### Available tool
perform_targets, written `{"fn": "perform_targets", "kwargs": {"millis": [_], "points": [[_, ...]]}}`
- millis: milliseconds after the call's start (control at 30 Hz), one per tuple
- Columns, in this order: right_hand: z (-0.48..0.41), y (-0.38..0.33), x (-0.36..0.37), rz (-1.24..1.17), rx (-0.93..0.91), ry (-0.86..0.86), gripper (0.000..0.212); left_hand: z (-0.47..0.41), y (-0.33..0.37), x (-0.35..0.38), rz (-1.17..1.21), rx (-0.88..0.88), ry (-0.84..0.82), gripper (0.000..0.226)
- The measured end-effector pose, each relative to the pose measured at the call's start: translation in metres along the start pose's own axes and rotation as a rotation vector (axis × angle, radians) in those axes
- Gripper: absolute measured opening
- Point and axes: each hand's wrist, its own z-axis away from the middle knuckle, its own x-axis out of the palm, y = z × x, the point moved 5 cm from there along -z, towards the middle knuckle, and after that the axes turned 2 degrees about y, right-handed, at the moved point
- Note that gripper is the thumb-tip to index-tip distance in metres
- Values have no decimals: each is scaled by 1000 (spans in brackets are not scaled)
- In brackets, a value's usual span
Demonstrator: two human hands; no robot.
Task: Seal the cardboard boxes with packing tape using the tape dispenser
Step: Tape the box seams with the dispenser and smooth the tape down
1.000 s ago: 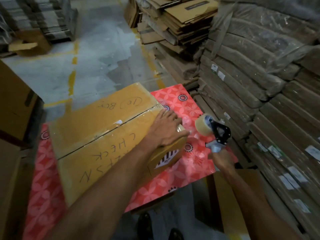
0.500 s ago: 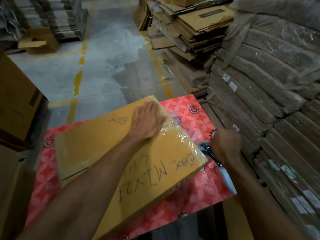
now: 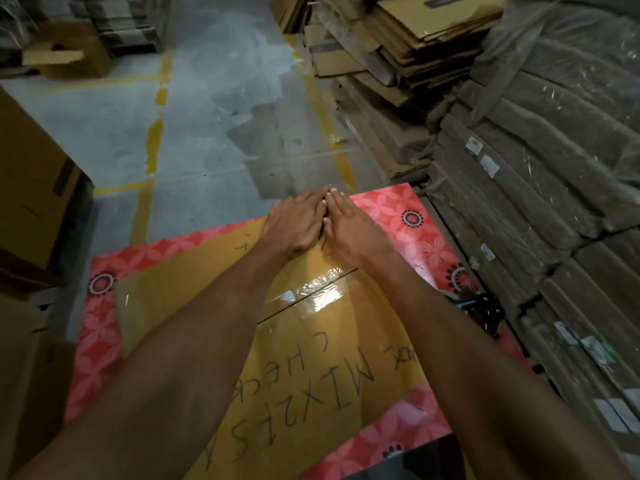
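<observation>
Your left hand (image 3: pixel 294 221) and right hand (image 3: pixel 349 230) lie flat and open, touching, holding nothing, on the taped cardboard box (image 3: pixel 311 358) at the table's (image 3: pixel 415 216) far edge; the tape dispenser (image 3: pixel 481 306) lies near its right edge.

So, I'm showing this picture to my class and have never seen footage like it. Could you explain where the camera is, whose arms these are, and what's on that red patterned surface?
The camera sits on a person's head, looking forward and down, so the two arms reaching in from the bottom are the wearer's own. There is no machine here, only bare hands. The left hand and right hand lie flat, side by side, on the far end of a cardboard box with handwriting on top. Neither holds anything. A shiny strip of clear packing tape crosses the box's seam. The box lies on a table with a red floral cover. The dark tape dispenser lies on it to the right, partly hidden behind the right arm. Flattened cardboard is stacked around.
</observation>
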Motion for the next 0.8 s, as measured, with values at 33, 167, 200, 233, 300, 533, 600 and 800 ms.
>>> {"fn": "perform_targets", "kwargs": {"millis": [33,167,200,233,300,533,600,800], "points": [[2,3,0,-29,18,-3,58,0,2,-2,0,-1,2,59],[50,12,-3,-72,67,-44,62,4,7,-7,-9,-44,10,51],[68,13,-4,-73,83,-47,62,4,8,-7,-14,-47,5,50],[85,14,-4,-66,105,-47,61,5,9,-7,-16,-54,-6,51],[105,14,-4,-31,143,-34,61,6,11,-8,-43,-49,3,52],[108,13,-4,-11,150,-50,61,56,63,9,-147,232,-68,57],[109,12,-5,-32,146,-67,61,69,68,10,-116,170,-44,56],[143,17,-9,-18,141,-83,63,71,70,8,-79,84,-74,56]]}}
